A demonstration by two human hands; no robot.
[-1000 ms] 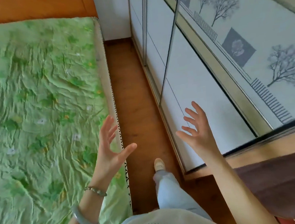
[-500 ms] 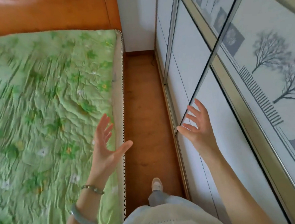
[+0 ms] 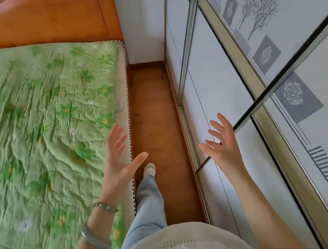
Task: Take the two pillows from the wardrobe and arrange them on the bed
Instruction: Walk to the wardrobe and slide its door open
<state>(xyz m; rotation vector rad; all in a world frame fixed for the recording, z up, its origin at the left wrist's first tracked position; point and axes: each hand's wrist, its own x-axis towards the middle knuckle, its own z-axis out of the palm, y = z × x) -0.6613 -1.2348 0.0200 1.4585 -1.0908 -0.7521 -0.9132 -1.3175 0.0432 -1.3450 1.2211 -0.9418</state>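
Both hands raised in the aisle between bed and wardrobe.
Left hand (image 3: 119,164) and right hand (image 3: 224,151) hold nothing, fingers (image 3: 215,124) spread, between the green floral-quilted bed (image 3: 46,124) and the white sliding-door wardrobe (image 3: 220,75).

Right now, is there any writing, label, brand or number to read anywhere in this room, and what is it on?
None: no text can be read anywhere in this view.
The wardrobe doors carry only grey pictures of trees and leaves, no letters.
The green bed cover shows only a flower print.
The wooden headboard bears no words.
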